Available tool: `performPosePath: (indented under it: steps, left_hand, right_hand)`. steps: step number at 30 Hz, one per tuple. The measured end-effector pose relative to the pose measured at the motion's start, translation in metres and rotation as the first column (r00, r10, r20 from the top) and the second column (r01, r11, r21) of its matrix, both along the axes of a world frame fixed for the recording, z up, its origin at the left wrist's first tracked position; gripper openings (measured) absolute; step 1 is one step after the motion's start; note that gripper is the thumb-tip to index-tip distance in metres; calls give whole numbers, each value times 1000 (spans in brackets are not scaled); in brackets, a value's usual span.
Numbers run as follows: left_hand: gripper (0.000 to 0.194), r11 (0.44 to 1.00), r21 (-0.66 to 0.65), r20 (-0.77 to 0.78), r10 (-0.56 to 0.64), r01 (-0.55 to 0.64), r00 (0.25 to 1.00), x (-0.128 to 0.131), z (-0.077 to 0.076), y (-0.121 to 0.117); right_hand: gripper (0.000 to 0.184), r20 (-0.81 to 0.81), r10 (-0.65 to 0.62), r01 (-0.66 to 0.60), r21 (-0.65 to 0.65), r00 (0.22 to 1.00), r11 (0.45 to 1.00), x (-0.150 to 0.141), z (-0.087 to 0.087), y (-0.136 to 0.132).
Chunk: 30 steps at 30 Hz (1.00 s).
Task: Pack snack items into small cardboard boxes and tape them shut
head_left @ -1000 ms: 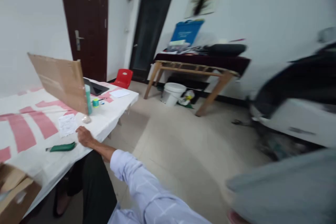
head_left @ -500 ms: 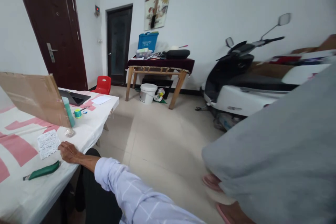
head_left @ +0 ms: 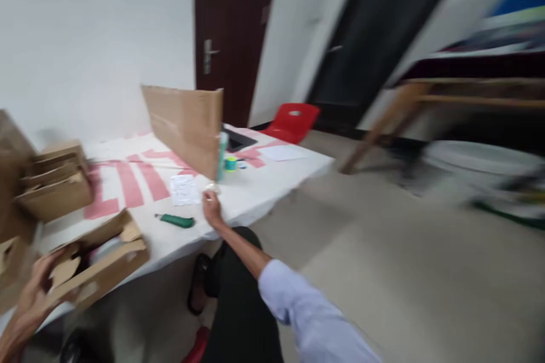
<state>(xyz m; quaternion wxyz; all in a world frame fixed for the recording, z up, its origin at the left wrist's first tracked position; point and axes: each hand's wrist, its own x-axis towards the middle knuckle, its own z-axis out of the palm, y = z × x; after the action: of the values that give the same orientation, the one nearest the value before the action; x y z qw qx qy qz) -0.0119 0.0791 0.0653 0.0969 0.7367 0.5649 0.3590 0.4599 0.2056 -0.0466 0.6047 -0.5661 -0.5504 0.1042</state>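
At the lower left, my left hand (head_left: 36,295) grips the end of an open cardboard box (head_left: 110,272), its fingers around the cardboard wall. Something grey and dark lies inside the box, too blurred to name. My right hand (head_left: 212,210) rests at the table's edge with its fingers curled in; whether anything is between them is hidden. Just beyond its fingers sits a small clear, shiny lump (head_left: 211,186). A white sheet with printed marks (head_left: 184,190) lies left of that hand. Nearer to me is a green-handled cutter knife (head_left: 176,220).
A tall cardboard panel (head_left: 187,125) stands on the white-covered table (head_left: 255,187). Behind it are a teal-and-yellow tub (head_left: 230,164), a dark tablet-like thing (head_left: 240,139) and white paper (head_left: 283,152). More cardboard boxes (head_left: 55,187) stand left. A red chair (head_left: 293,123) is behind.
My view swung right, then back left, so my left hand and the box are now in sight. The person in grey has left the view. My right hand stays by the sheet.
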Motion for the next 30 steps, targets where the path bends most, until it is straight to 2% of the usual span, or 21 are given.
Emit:
performPosePath:
  steps: [1, 3, 6, 8, 10, 12, 14, 16, 19, 22, 26, 28, 30]
  left_hand:
    - [82, 1000, -18, 76, 9, -8, 997, -12, -5, -6]
    - [91, 990, -136, 169, -9, 32, 986, -25, -13, -12]
    - [101, 960, -249, 342, -34, 126, 939, -25, -15, -16]
    - [103, 940, -288, 443, -40, 184, 896, -21, -13, -19]
    - [106, 926, -303, 496, -48, 225, 867, -20, -12, -23]
    - [110, 920, -293, 538, -66, 260, 841, -22, -14, -25]
    - [107, 919, -293, 566, -57, 264, 823, -23, -18, -25]
    - [102, 922, -317, 535, -21, 223, 845, -21, -21, -24]
    - [117, 928, -339, 424, 8, 151, 906, -14, -21, -24]
    - [124, 942, -313, 350, -4, 121, 937, -8, -20, -25]
    - [124, 943, -309, 310, -18, 119, 950, -6, -22, -25]
    - [123, 938, -319, 327, -23, 134, 945, -6, -24, -25]
    - [121, 936, -324, 342, -23, 141, 939, -5, -26, -25]
  right_hand:
    - [31, -62, 16, -16, 4, 998, 1000, -6, -4, 7]
    - [35, -149, 62, -61, 11, 987, 998, -25, -6, 15]
    - [30, -124, 232, -225, 66, 965, 972, -67, 11, 8]
    - [21, 28, 413, -413, 138, 910, 900, -96, 31, -5]
    - [16, 222, 552, -590, 174, 803, 788, -120, 53, -16]
    - [13, 379, 612, -701, 166, 694, 693, -137, 70, -22]
    - [8, 499, 635, -772, 118, 590, 624, -146, 80, -23]
    - [1, 583, 651, -815, 33, 486, 578, -148, 84, -18]
    - [19, 651, 670, -842, -87, 357, 532, -148, 83, -8]
    - [32, 676, 682, -855, -151, 278, 497, -150, 81, 0]
    - [16, 676, 723, -863, -273, 143, 426, -153, 88, 0]
    - [26, 644, 751, -886, -254, 145, 389, -153, 95, -3]
    - [30, 597, 768, -899, -171, 231, 403, -150, 101, -6]
